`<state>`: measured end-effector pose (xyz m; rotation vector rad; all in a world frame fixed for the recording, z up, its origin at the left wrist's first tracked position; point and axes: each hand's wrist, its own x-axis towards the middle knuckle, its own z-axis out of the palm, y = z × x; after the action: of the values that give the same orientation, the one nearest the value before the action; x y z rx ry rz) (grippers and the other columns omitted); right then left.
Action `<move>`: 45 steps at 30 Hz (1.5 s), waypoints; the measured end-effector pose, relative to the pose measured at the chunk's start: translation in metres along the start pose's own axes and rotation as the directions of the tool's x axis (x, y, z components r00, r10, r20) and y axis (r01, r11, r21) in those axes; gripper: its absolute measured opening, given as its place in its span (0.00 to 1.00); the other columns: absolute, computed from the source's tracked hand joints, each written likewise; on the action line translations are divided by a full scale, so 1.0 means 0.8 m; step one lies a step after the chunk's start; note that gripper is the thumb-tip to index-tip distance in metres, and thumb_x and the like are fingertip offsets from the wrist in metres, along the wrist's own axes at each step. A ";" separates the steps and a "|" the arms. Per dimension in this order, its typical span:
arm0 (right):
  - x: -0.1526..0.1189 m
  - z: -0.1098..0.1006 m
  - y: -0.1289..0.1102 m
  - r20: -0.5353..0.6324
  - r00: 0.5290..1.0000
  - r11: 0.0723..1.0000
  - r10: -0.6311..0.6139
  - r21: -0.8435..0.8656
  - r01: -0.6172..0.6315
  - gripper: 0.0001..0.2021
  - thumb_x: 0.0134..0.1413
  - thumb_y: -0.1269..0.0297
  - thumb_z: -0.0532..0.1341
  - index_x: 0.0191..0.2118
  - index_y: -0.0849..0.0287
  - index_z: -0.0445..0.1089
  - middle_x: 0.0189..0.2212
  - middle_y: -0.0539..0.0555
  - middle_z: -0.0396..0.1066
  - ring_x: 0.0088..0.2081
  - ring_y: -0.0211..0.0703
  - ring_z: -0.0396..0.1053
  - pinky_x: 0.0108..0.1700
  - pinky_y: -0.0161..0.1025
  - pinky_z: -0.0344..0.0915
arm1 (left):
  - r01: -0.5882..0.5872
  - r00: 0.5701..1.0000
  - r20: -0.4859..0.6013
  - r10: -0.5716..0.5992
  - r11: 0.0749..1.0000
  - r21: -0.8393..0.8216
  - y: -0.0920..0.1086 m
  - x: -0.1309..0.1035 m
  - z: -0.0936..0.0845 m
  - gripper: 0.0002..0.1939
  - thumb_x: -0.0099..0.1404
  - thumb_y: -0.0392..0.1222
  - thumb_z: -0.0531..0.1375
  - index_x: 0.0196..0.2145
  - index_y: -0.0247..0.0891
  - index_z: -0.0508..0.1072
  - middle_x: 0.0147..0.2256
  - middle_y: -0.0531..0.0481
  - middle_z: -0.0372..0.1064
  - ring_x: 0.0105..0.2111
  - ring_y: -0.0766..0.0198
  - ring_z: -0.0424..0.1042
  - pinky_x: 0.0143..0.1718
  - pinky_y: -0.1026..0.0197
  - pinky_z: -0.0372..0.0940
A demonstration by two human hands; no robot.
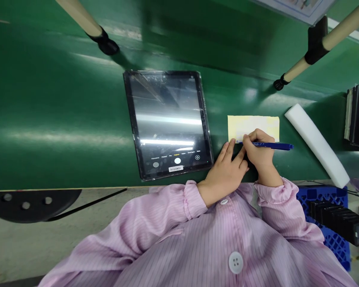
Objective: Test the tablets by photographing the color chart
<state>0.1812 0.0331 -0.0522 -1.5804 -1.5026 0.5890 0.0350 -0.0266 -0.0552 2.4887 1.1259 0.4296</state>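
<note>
Head view, right hand (259,153) holding pen (277,146), tablet (169,127) reading "Capture"

1. Table (62,107): smooth green top, glossy, streaked with reflections.
2. Tablet (170,107): slick, glass-like screen, high gloss; clear plastic film showing at edges.
3. Note (237,125), right: matt yellow paper.
4. Pen (283,146): smooth blue plastic.
5. Strip (315,143), far right: white, matt, foam-like.
6. Shirt (194,255), near: striped matt cloth; button (235,262) smooth, plastic-looking.
7. Post (82,18), far left: smooth, satin; foot (108,46) shiny black plastic.
</note>
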 end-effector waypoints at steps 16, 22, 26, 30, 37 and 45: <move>0.003 -0.004 0.004 -0.011 1.000 0.999 -0.011 0.046 0.012 0.18 0.54 0.61 0.65 0.19 0.54 0.59 0.16 0.44 0.63 0.20 0.35 0.59 0.26 0.36 0.58 | -0.022 0.999 -0.032 0.023 0.999 0.026 -0.001 -0.001 -0.002 0.15 0.78 0.41 0.57 0.49 0.30 0.81 0.71 0.35 0.63 0.75 0.30 0.50 0.74 0.28 0.55; 0.001 -0.002 0.006 -0.028 1.000 1.000 0.002 0.009 -0.002 0.17 0.54 0.61 0.65 0.19 0.54 0.60 0.17 0.44 0.64 0.20 0.35 0.60 0.27 0.37 0.59 | -0.007 1.000 -0.010 0.007 0.999 0.037 0.000 -0.001 0.001 0.15 0.79 0.42 0.56 0.49 0.31 0.81 0.71 0.38 0.63 0.75 0.31 0.50 0.75 0.29 0.54; 0.002 -0.004 0.004 -0.007 1.000 1.000 -0.020 0.011 0.020 0.17 0.53 0.63 0.64 0.19 0.54 0.58 0.16 0.44 0.63 0.20 0.35 0.59 0.26 0.37 0.58 | -0.005 1.000 -0.014 0.005 1.000 0.027 -0.001 -0.002 0.005 0.15 0.79 0.41 0.56 0.51 0.32 0.81 0.72 0.38 0.61 0.76 0.33 0.47 0.76 0.30 0.51; 0.003 -0.006 0.003 0.006 1.000 0.999 -0.025 0.023 0.025 0.17 0.53 0.63 0.64 0.19 0.54 0.58 0.16 0.45 0.63 0.20 0.35 0.59 0.26 0.36 0.58 | -0.012 0.999 -0.035 0.013 0.999 0.042 -0.001 -0.002 0.005 0.16 0.79 0.42 0.56 0.50 0.31 0.81 0.72 0.38 0.62 0.75 0.31 0.50 0.75 0.30 0.54; 0.002 -0.002 0.007 -0.058 0.998 1.000 -0.021 -0.005 0.021 0.17 0.54 0.63 0.64 0.19 0.54 0.58 0.16 0.44 0.62 0.20 0.35 0.59 0.26 0.37 0.58 | -0.027 0.998 -0.054 0.030 0.998 0.064 -0.001 -0.001 0.001 0.16 0.79 0.43 0.56 0.48 0.30 0.81 0.70 0.36 0.65 0.73 0.27 0.55 0.73 0.28 0.58; 0.002 -0.004 0.005 -0.018 1.000 1.000 -0.001 0.013 0.002 0.17 0.53 0.63 0.63 0.19 0.53 0.56 0.16 0.45 0.62 0.20 0.35 0.59 0.26 0.37 0.59 | -0.025 0.998 -0.062 0.028 0.998 0.059 0.000 -0.002 0.004 0.14 0.78 0.41 0.58 0.46 0.32 0.81 0.70 0.37 0.64 0.74 0.31 0.53 0.74 0.29 0.56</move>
<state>0.1862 0.0342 -0.0537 -1.5709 -1.4842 0.5812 0.0352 -0.0280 -0.0583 2.5600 1.1461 0.4919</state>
